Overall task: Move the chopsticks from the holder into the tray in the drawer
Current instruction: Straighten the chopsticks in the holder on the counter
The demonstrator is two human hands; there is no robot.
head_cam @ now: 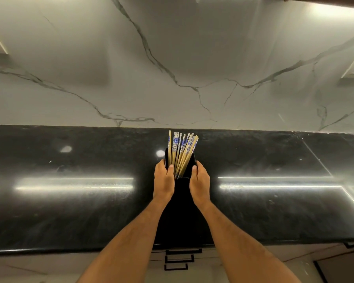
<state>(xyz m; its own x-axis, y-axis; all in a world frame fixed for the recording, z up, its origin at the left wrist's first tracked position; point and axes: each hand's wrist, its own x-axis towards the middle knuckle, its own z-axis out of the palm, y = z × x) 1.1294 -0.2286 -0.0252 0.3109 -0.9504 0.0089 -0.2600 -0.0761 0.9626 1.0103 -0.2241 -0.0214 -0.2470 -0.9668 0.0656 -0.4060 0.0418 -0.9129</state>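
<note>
Black holder (189, 166) stands on dark counter (70, 201) near marble wall (172, 58) — inside, bundle of chopsticks (182, 149), pale sticks with blue-and-white tops, fanned and leaning right. Left hand (163, 180) and right hand (199, 180) clasp holder from either side, fingers curled around its walls, thumbs on near rim. Drawers (179, 259) below counter edge shut; tray not visible.

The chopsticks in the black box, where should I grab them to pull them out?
Grab the chopsticks by their blue-patterned top ends, coming from above. Those ends fan out above the black holder, while the plain lower parts sit down inside it. Both hands are on the holder's sides now: left hand, right hand.
</note>
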